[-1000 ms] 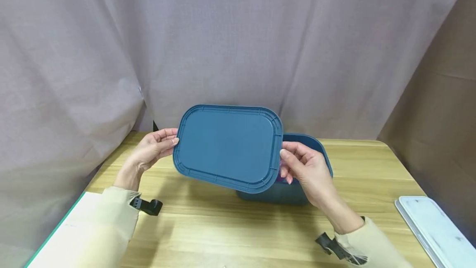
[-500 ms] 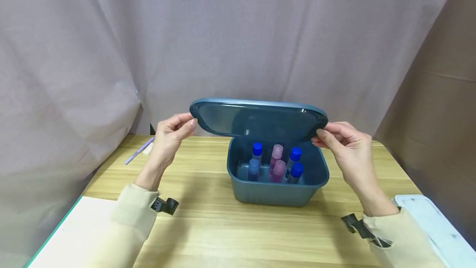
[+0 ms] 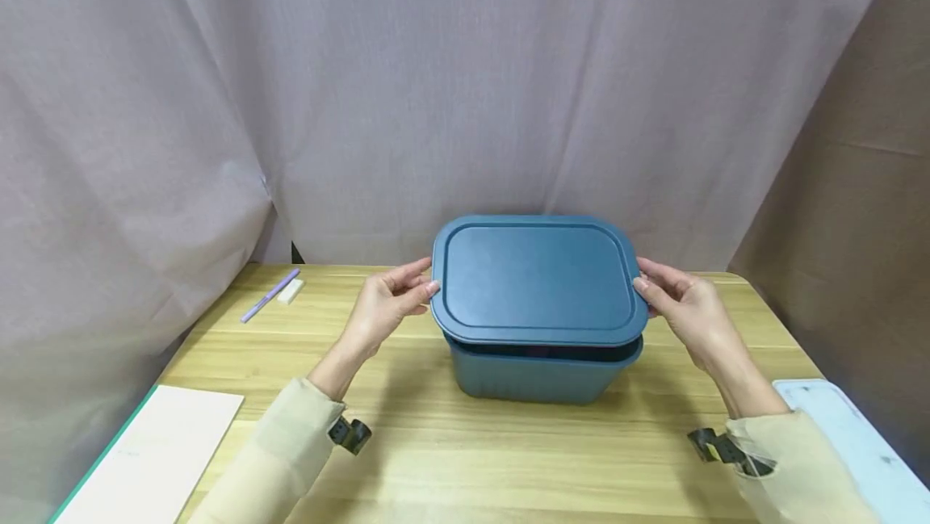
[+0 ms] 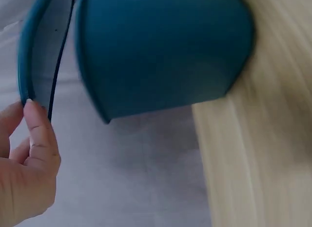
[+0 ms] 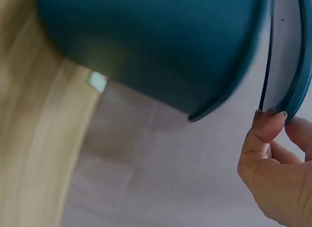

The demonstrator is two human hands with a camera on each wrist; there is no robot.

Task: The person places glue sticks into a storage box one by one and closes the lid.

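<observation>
Head view: left hand (image 3: 388, 298) and right hand (image 3: 679, 302) pinch the lid (image 3: 536, 278) by its ends. It sits just above the box (image 3: 534, 375).

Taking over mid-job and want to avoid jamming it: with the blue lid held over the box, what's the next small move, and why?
Probably lower the lid straight down until it seats. It sits level and lined up over the box, but a dark gap shows under its front edge. The left hand and right hand pinch opposite short edges, so an even descent looks feasible.
</observation>
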